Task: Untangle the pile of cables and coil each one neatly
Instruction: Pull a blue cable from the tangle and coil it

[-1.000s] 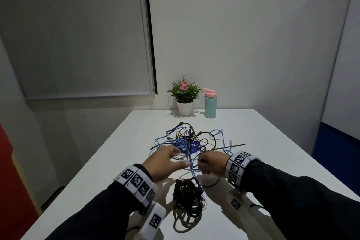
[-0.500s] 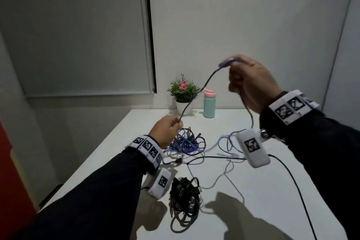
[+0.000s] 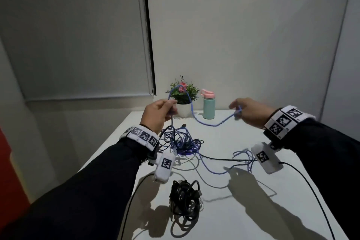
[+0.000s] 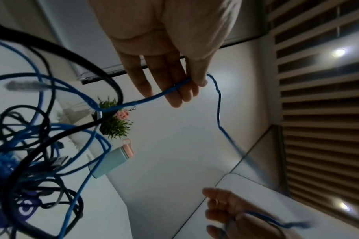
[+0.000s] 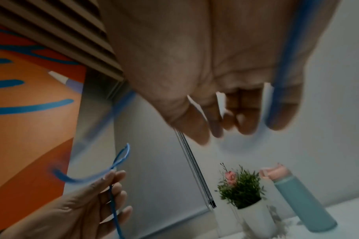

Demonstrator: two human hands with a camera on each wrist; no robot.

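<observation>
A blue cable (image 3: pixel 210 123) sags in the air between my two hands above the white table (image 3: pixel 243 210). My left hand (image 3: pixel 171 104) pinches it between thumb and fingers, a small loop standing above the pinch; the left wrist view shows the blue cable (image 4: pixel 174 88) crossing the fingertips. My right hand (image 3: pixel 236 110) pinches the same cable farther along, fingers curled. From the left hand the cable drops into the tangled pile (image 3: pixel 181 142) of blue and black cables. A coiled black cable bundle (image 3: pixel 185 197) lies nearer to me.
A potted plant (image 3: pixel 183 96) and a teal bottle (image 3: pixel 208 106) with a pink lid stand at the table's far edge by the wall. Loose blue and black strands (image 3: pixel 241 158) trail right of the pile. Wrist-camera leads hang under both arms.
My right hand dropped from high above the table to the left hand's height. The left hand rose from the pile. The blue cable between them went from taut and slanted to a sagging span.
</observation>
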